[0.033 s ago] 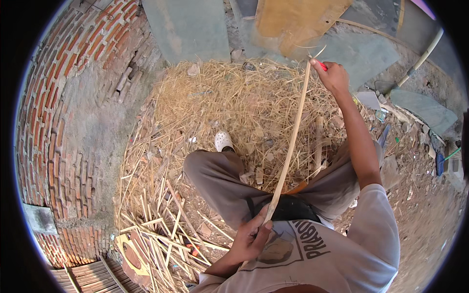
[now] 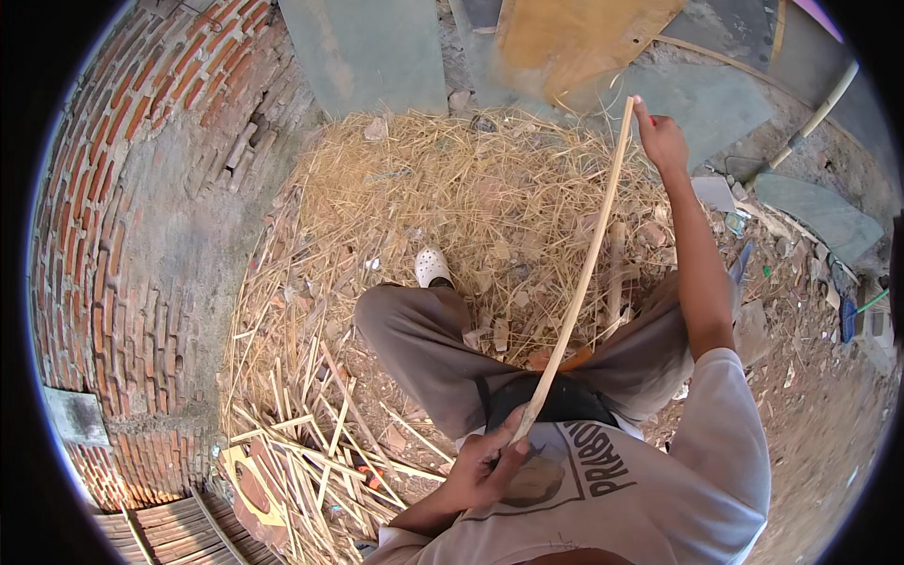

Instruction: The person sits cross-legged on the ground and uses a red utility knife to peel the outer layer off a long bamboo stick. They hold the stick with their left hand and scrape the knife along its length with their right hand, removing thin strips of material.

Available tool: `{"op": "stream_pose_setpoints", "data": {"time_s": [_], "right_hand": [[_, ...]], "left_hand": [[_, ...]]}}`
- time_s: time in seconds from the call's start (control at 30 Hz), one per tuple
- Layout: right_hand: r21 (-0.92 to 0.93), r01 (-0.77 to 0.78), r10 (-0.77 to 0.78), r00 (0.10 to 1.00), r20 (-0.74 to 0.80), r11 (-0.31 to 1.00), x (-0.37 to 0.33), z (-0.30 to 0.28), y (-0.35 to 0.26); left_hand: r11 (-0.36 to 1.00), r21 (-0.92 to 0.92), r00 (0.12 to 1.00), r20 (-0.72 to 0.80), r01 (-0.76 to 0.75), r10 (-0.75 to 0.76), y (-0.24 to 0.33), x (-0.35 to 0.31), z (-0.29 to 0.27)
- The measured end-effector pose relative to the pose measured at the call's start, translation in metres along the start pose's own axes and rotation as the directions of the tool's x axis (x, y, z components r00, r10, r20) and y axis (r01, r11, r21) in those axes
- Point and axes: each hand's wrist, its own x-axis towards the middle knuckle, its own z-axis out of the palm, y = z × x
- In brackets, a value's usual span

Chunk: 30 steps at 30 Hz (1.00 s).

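A long, pale bamboo strip [image 2: 586,268] slants from my lap up toward the far right. My left hand [image 2: 485,469] is closed around its near end, close to my shirt. At the far end, my right hand [image 2: 662,141] is closed around a red-handled knife [image 2: 653,121]. Only a bit of the handle shows; the blade is hidden. My right thumb points up beside the strip's tip. Thin curled shavings [image 2: 614,87] show just beyond the tip.
Straw-like shavings [image 2: 443,188] cover the ground ahead. Cut strips [image 2: 330,452] lie heaped at my left, near a brick wall [image 2: 104,273]. Grey sheets [image 2: 367,56] and a tan board [image 2: 574,42] stand at the far side. My white clog [image 2: 431,267] is in the middle.
The strip's far end has swung to the right. My right hand has moved right with the knife, and less of the red handle shows. My left hand stays closed on the near end.
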Motion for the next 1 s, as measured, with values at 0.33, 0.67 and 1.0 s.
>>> {"op": "stream_pose_setpoints", "data": {"time_s": [0.33,0.67,1.0], "right_hand": [[0.322,0.697,-0.767,0.599,0.231,0.641,-0.178,-0.022,-0.085],[0.250,0.654,-0.700,0.679,0.223,0.714,-0.160,-0.016,-0.091],[0.207,0.648,-0.680,0.710,0.182,0.733,-0.143,-0.004,-0.085]], "left_hand": [[0.999,-0.045,0.949,-0.312,0.017,-0.030,-0.005,0.034,-0.019],[0.999,0.032,0.962,-0.272,0.013,-0.004,-0.005,0.044,-0.018],[0.993,0.120,0.958,-0.283,-0.012,0.046,0.002,0.048,-0.016]]}}
